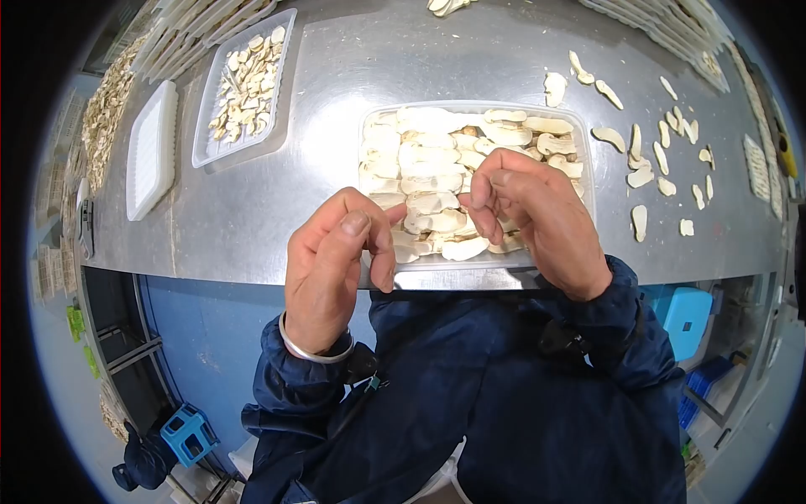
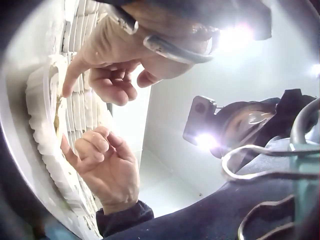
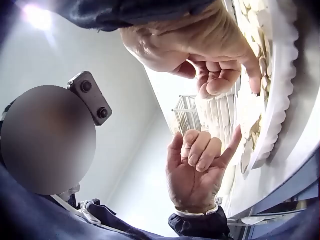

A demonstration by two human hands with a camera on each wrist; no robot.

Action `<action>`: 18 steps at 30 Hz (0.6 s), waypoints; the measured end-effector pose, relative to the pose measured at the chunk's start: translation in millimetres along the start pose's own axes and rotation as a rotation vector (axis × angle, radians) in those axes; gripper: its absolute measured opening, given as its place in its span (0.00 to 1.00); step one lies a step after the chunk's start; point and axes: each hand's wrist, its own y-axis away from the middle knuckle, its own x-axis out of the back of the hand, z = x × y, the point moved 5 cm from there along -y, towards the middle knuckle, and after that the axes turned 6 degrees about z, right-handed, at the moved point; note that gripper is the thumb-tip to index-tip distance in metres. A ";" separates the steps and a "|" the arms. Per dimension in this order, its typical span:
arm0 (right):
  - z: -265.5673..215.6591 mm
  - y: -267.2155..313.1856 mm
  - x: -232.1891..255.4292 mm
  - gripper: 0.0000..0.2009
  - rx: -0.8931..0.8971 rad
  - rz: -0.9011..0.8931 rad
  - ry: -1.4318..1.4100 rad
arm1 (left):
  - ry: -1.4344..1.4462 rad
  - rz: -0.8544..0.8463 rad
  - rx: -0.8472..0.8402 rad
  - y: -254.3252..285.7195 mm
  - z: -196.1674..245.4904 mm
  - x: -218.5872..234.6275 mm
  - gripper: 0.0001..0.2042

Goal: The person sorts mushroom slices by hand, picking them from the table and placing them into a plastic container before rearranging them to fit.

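A clear plastic tray [image 1: 588, 186] at the table's front edge holds rows of pale sliced mushrooms [image 1: 432, 220]. Over its left front part is the left hand [image 1: 332, 265], one finger extended down to the slices, the others bent. The right hand [image 1: 541, 218] is over the tray's right part, also with one finger reaching down among the slices. Both wrist views show a finger of the left hand [image 2: 112, 65] [image 3: 197, 175] and of the right hand [image 2: 112, 175] [image 3: 195, 47] at the slices inside the ribbed tray [image 2: 40, 110] [image 3: 282, 95]. Neither hand visibly holds a slice.
Loose mushroom slices [image 1: 639, 223] are scattered on the steel table [image 1: 336, 76] to the right. At the left stand a tray with smaller pieces [image 1: 198, 139] and a white ribbed tray [image 1: 151, 151]. Stacked trays [image 1: 180, 42] line the back left; more trays [image 1: 672, 29] stand back right.
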 end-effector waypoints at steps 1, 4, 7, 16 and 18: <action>0.3 -0.1 -0.2 0.11 0.004 0.002 -0.002 | 0.002 0.001 -0.005 -0.1 0.4 0.0 0.16; -1.2 1.1 -2.9 0.11 -0.004 -0.006 0.005 | 0.002 0.001 -0.019 -0.5 1.5 0.4 0.16; -1.6 0.9 -4.1 0.11 -0.005 -0.008 0.014 | -0.005 0.005 -0.025 -0.7 1.6 1.7 0.16; -9.2 9.1 1.0 0.10 -0.036 0.038 0.035 | -0.021 0.043 0.002 3.9 3.6 4.0 0.16; -9.8 15.3 3.4 0.11 -0.042 0.030 0.041 | -0.041 0.038 0.013 9.1 3.9 5.6 0.16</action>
